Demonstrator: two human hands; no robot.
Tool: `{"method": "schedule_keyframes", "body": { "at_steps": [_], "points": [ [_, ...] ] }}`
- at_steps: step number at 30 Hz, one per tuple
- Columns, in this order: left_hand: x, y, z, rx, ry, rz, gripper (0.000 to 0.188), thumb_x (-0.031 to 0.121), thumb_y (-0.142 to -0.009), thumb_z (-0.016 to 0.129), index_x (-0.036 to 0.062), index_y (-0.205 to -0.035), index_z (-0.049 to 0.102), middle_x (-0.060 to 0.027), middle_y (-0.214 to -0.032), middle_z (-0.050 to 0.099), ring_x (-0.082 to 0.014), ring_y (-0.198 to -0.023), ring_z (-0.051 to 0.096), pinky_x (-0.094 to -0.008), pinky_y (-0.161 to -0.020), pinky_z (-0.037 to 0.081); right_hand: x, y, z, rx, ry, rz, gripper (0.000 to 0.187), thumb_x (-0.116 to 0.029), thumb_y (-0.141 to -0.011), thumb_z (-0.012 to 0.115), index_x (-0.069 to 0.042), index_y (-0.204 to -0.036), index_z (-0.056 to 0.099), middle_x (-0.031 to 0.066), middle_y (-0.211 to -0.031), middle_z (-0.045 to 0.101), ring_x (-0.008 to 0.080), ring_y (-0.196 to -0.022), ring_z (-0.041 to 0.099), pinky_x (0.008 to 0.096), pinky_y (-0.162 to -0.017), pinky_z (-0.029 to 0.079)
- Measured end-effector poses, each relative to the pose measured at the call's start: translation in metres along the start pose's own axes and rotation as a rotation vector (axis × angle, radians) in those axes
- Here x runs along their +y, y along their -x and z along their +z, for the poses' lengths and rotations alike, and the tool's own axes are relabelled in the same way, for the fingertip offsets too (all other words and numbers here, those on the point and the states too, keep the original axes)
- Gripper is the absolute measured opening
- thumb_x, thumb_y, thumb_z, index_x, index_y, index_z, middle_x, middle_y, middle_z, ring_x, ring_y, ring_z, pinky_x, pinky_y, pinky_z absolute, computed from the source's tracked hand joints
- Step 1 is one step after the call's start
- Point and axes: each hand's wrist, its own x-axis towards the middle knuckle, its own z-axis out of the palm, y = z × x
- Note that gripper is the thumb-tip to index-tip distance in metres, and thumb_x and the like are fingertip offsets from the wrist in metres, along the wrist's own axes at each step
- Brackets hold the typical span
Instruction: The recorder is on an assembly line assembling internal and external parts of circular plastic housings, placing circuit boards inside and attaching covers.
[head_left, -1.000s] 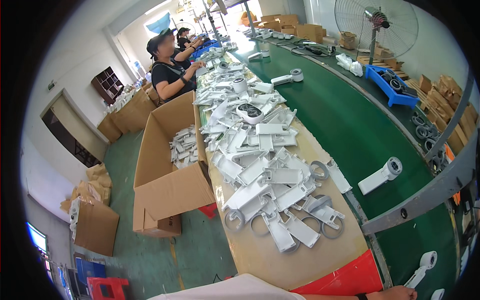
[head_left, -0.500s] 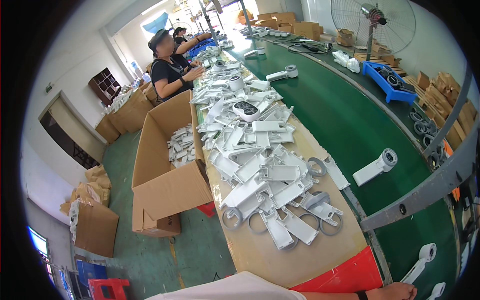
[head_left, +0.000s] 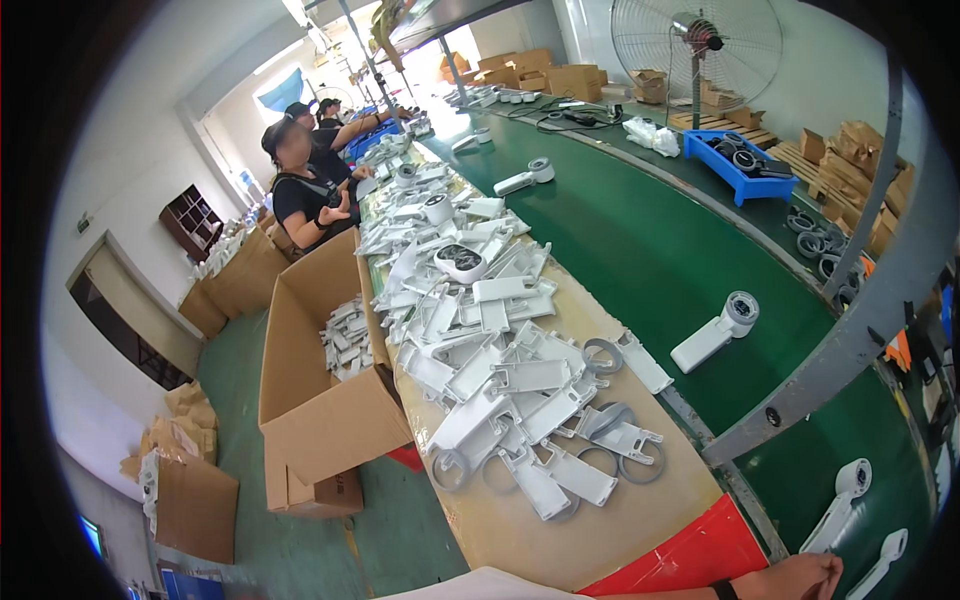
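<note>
My left hand is at the lower right edge, with a dark band on its wrist. Its fingers are curled, and the picture's edge cuts off what they may hold. Just beyond it lies a white handle-shaped housing with a round grey-ringed head, its lower end close to my knuckles. A second white handle piece is to the right of the hand. My right hand is out of view. On the table to the left, white plastic shells form a long heap, with grey rings at its near end.
Along the table runs a green conveyor belt carrying another white housing. A grey metal post crosses above it. Left of the table stands an open carton of white parts. Co-workers are at the far left side. A red sheet covers the near corner.
The view has shifted, so the table and carton sit lower and further left. A co-worker's hand is now raised from the heap. My left hand stays at the lower right.
</note>
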Motion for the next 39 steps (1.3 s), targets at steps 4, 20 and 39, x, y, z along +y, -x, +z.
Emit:
{"method": "schedule_keyframes", "body": {
  "at_steps": [4,20,39],
  "points": [
    [0.001,-0.002,0.000,-0.072,-0.015,-0.022,0.029,0.030,-0.090,0.053,0.0097,-0.109,0.061,-0.0119,-0.116,0.058,-0.0271,-0.114,0.049,-0.0412,-0.091,0.047,-0.003,0.004,0.003,0.020,-0.089,0.019,0.039,-0.024,-0.091,0.049,-0.004,-0.125,0.047,0.0123,-0.124,0.051,0.0269,-0.114,0.050,0.0392,-0.096,0.041],
    [-0.024,-0.003,0.030,0.228,0.283,0.120,0.013,0.006,-0.077,0.054,-0.0001,-0.089,0.057,-0.0144,-0.097,0.054,-0.0298,-0.094,0.053,-0.0369,-0.078,0.046,0.009,-0.001,-0.011,-0.072,-0.300,0.029,0.038,-0.019,-0.092,0.048,-0.005,-0.127,0.046,0.0136,-0.124,0.051,0.0278,-0.112,0.051,0.0396,-0.095,0.043],
    [-0.015,0.003,-0.002,0.192,0.349,0.154,0.015,-0.010,-0.065,0.049,-0.0003,-0.073,0.058,-0.0112,-0.078,0.047,-0.0229,-0.072,0.052,-0.0321,-0.058,0.040,0.006,-0.008,0.021,-0.030,-0.499,0.036,0.033,-0.011,-0.083,0.053,-0.003,-0.115,0.048,0.0044,-0.099,0.051,0.0131,-0.082,0.051,0.0251,-0.073,0.043]
  ]
}}
